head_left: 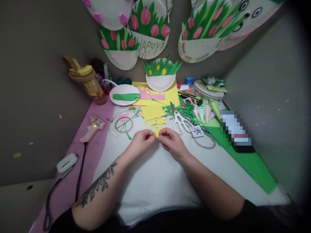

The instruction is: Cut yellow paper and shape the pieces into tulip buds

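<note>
Where the pink left edge of the table (73, 181) carries a glue gun (93, 128) and a jar (88, 82) stands at the far left corner, a plate (124, 94) holds green strips. At the middle of the white sheet, the left hand (141, 141) and right hand (171, 142) meet, fingertips pinched narrow on one small yellow scrap (157, 132), bright, jagged and partly hidden between them. Scissors (179, 121) lie just right of it, a green sheet (250, 161) along the right edge.
</note>
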Available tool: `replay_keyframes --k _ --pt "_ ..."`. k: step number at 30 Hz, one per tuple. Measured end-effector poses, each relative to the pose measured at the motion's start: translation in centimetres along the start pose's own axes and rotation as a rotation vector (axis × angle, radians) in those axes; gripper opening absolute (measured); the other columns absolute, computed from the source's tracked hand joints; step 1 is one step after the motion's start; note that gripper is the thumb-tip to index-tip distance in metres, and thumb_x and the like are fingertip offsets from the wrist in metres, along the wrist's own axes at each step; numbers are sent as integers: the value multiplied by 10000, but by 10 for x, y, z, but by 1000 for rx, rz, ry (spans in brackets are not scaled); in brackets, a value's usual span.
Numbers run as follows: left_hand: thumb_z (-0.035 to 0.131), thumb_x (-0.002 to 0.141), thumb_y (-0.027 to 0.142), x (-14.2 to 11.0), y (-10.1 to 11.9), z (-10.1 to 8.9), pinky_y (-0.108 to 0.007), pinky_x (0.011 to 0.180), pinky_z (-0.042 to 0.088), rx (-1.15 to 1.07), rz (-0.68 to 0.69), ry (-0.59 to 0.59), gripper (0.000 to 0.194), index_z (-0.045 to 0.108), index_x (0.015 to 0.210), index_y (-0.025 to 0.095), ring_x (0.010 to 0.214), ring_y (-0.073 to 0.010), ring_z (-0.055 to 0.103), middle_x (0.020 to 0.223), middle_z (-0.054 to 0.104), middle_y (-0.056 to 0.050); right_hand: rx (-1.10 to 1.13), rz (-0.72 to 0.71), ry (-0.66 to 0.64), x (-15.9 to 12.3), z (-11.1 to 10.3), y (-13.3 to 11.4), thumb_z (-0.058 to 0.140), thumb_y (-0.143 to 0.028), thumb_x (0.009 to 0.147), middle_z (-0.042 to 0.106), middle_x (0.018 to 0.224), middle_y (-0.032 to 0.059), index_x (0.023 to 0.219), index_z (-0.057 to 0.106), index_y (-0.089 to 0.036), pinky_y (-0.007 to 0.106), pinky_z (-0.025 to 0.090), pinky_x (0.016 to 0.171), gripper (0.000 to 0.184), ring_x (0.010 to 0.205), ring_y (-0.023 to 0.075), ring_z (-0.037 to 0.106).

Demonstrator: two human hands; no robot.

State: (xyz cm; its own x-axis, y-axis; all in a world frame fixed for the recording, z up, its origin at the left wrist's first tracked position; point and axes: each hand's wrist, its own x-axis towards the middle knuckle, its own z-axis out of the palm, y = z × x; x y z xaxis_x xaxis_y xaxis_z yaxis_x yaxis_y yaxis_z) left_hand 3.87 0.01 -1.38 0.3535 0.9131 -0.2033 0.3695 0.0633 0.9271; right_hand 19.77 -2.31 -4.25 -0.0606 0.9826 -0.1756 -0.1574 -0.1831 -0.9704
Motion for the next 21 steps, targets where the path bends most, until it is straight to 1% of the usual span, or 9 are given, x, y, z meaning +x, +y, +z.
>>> replay_keyframes --k 4,9,12,14,16,18,21 --pt "498 728 292 -1 0 3 -230 595 376 46 -10 4 181 607 738 149 627 -120 504 675 588 12 -50 -20 17 0 1 2 646 -231 703 474 598 -65 765 572 -212 215 225 397 99 423 58 316" --pt "496 729 287 -3 3 2 -228 590 393 104 -12 -11 198 633 745 145 638 -129 538 689 626 -1 -98 -10 46 2 1 4 615 -261 725 397 512 -88 712 528 -216 215 213 403 98 405 66 293" --pt "496 741 286 -2 2 -9 -229 600 406 183 7 -24 207 651 753 150 656 -137 562 706 653 -6 -100 16 65 4 -2 4 611 -279 722 398 505 -90 708 517 -215 214 221 409 115 412 71 301" --pt "497 752 283 -1 -1 -21 -230 606 404 270 31 8 202 656 751 158 660 -138 566 706 662 -3 -136 1 77 5 -3 3 611 -280 716 429 525 -79 708 530 -208 216 253 429 109 439 78 338" --pt "506 759 279 1 -4 -33 -233 608 400 358 56 40 197 668 764 168 663 -140 567 711 670 0 -223 -43 71 5 -4 1 602 -277 714 482 574 -57 702 548 -199 223 307 475 96 498 93 406" --pt "517 757 265 1 -8 -41 -235 607 399 429 70 40 193 687 790 178 662 -142 569 722 681 0 -342 -90 53 5 -3 1 580 -270 724 527 631 -34 696 557 -196 235 355 532 82 568 114 464" --pt "538 734 216 2 -9 -43 -239 616 404 535 82 30 185 713 789 190 678 -147 582 766 700 -13 -543 -191 51 4 0 2 546 -240 748 556 692 -11 688 558 -203 259 389 592 71 638 141 500"
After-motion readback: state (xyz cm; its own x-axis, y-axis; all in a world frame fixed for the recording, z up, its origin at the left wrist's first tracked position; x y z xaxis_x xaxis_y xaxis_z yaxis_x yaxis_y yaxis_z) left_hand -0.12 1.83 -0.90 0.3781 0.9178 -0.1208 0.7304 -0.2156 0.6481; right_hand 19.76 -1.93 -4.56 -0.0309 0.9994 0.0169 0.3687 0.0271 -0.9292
